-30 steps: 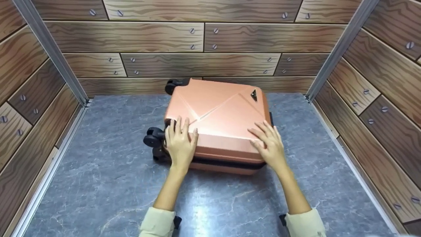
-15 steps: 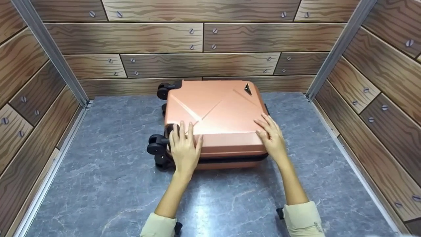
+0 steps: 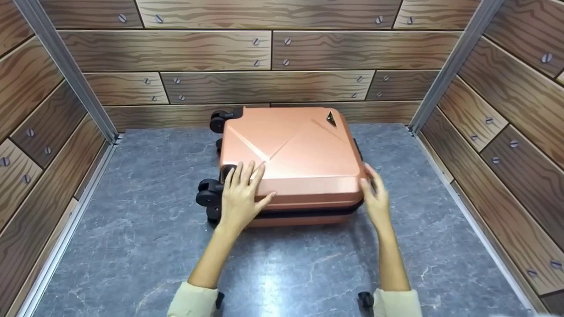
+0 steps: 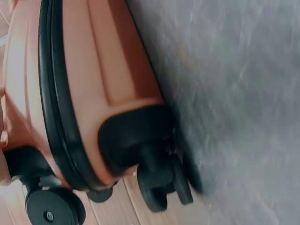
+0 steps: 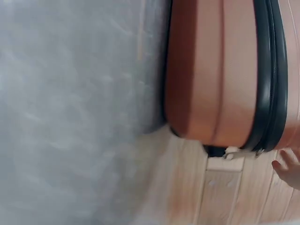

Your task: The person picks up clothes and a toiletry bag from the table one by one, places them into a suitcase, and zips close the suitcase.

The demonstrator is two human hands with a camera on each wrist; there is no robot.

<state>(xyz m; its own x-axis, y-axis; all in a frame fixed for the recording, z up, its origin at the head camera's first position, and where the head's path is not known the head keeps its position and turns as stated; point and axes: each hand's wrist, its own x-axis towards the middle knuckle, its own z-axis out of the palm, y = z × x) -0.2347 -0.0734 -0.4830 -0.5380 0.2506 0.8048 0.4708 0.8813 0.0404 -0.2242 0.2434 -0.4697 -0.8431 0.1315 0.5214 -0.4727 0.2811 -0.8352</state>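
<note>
The suitcase (image 3: 288, 160) lies flat on the grey floor (image 3: 132, 246), zip apparently closed all round, so it looks barely started; the left hand (image 3: 240, 198) rests flat on the lid's near corner, fingers straight; the right hand (image 3: 374, 196) sits at the right edge, too blurred to tell its grip.

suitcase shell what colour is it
Rose-gold pink suitcase with a black zip band; clearest in the head view.
</note>
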